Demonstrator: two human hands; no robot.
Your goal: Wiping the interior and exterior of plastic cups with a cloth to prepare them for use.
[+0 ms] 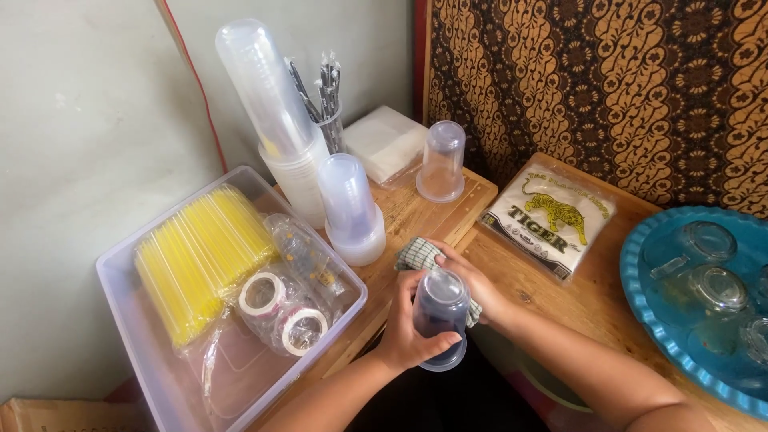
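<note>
Clear plastic cup [441, 318] held upside down in front of the body, just off the near edge of the wooden table [596, 300]. Long axis close to upright, tipped a little away, closed base up, open rim down. Left hand [406, 332] wrapped around the cup's left wall, thumb across the lower front, clamped firmly on it. Right hand [474, 284] directly behind and to the right of the cup, fingers closed on a checked cloth [419, 254] and pressed against the cup's far side near the base. Both hands touching the cup; left carrying it, right working from behind.

Beside the left hand: a clear bin [172, 376] with yellow straws [196, 260] and two tape rolls [282, 312]. Further back, stacks of upturned cups [276, 112] along the wall, a shorter stack [350, 210] near the table's edge, and a single upturned cup [442, 162] standing apart. To the right, a flat packet of plastic bags [552, 220] and a blue tray [664, 340] of upturned glasses, cut off by the frame edge.

Hard to make out: most of the cloth, hidden behind the cup and under the right fingers; whether the cloth reaches inside the cup, not readable. Dark look inside the cup likely just the shadow below showing through.
</note>
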